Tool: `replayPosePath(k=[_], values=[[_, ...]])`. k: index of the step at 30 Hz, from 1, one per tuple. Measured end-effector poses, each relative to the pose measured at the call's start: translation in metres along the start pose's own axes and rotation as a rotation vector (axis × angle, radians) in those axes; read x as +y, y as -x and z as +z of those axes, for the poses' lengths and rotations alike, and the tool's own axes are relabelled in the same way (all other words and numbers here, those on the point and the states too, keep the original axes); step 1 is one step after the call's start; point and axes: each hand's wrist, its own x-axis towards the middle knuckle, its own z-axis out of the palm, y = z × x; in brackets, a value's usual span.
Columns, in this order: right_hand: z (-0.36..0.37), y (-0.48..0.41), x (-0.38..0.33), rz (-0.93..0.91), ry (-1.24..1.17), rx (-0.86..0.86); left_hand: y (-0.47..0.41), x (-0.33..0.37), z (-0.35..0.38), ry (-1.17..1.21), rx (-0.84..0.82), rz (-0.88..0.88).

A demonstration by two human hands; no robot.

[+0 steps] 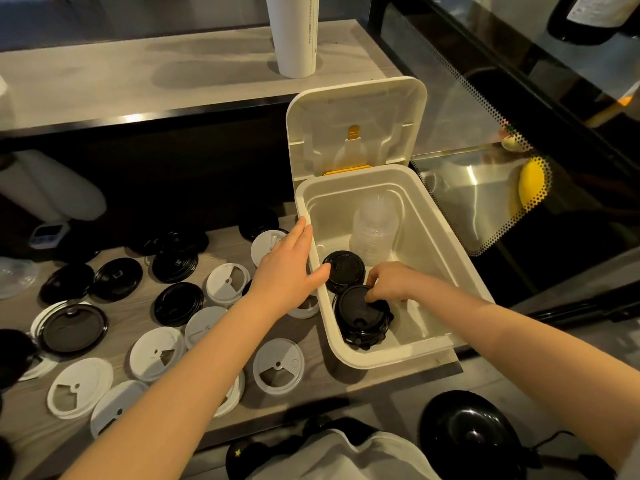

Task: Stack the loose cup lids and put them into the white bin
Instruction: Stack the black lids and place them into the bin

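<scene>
The white bin point(446, 271) stands open on the counter, its hinged cover point(356, 123) tipped up behind it. Inside are two stacks of black lids: a near stack point(363, 320) and a far stack point(344, 270), plus a stack of clear dome lids point(374, 226). My right hand point(391, 280) reaches into the bin with curled fingers on the top of the near black stack. My left hand point(287, 268) lies with straight fingers against the bin's left wall, thumb over the rim. Several loose white lids point(278, 365) and black lids point(178, 303) lie spread on the counter to the left.
A tall white cup stack point(294, 36) stands on the raised shelf behind. A glass display case point(485, 188) flanks the bin on the right. A small timer point(46, 233) sits at the far left. A black round object point(471, 434) lies below the counter edge.
</scene>
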Motion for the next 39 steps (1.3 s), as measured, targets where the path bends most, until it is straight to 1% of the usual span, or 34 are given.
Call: replayPosePath(k=[5,7,9,11,13,16,19,23,26,34,36,39], values=[[-0.01,0.005,-0.004,-0.052,-0.008,0.087,-0.001,-0.004,-0.002,-0.075,-0.02,0.029],[-0.018,0.005,-0.007,-0.073,-0.015,0.15,-0.001,-0.006,-0.007,-0.113,-0.031,0.043],[-0.025,0.005,-0.011,-0.101,-0.055,0.221,0.0,-0.008,-0.013,-0.113,-0.027,0.042],[-0.028,0.003,-0.016,-0.122,-0.097,0.257,0.002,-0.011,-0.02,-0.106,-0.014,0.04],[-0.026,-0.001,-0.02,-0.131,-0.065,0.244,0.003,-0.013,-0.025,-0.106,-0.02,0.041],[-0.013,-0.011,-0.025,-0.114,0.06,0.152,0.002,-0.013,-0.025,-0.138,-0.086,0.08],[0.0,-0.017,-0.03,-0.08,0.112,0.079,0.0,-0.012,-0.02,-0.17,-0.137,0.075],[0.01,-0.022,-0.032,-0.083,0.167,-0.004,0.0,-0.014,-0.018,-0.156,-0.13,0.061],[0.013,-0.024,-0.031,-0.082,0.17,-0.026,-0.002,-0.015,-0.017,-0.151,-0.126,0.073],[0.013,-0.025,-0.028,-0.103,0.183,0.004,-0.002,-0.014,-0.017,-0.178,-0.111,0.08],[0.007,-0.02,-0.029,-0.113,0.18,0.052,-0.002,-0.015,-0.02,-0.195,-0.104,0.095],[-0.01,-0.01,-0.035,-0.142,0.162,0.196,-0.004,-0.024,-0.028,-0.275,-0.086,0.109]])
